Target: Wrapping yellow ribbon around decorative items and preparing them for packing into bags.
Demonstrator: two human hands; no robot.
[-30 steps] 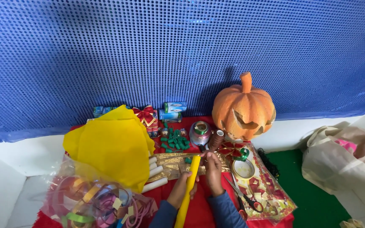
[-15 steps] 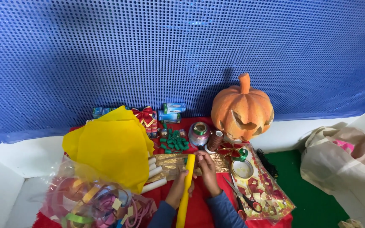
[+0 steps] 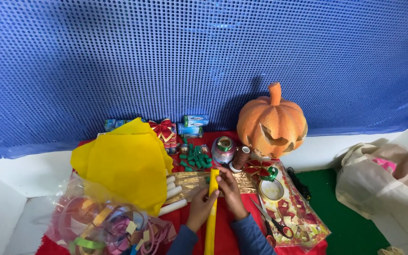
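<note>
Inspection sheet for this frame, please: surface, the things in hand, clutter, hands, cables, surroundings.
Surface: red cloth over a white ledge.
Things in hand: yellow roll, upright, lying towards the camera.
Clutter: yellow paper sheets, bag of coloured ribbon loops, white sticks, green pieces, thread spool, scissors, orange pumpkin, cloth bag.
Hands: left hand and right hand both grip the roll.
Cables: nothing seen.
Surroundings: blue dotted backdrop.

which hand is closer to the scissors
Right. The right hand grips the yellow roll just left of the scissors; the left hand is on the roll's far side, farther away.
</note>
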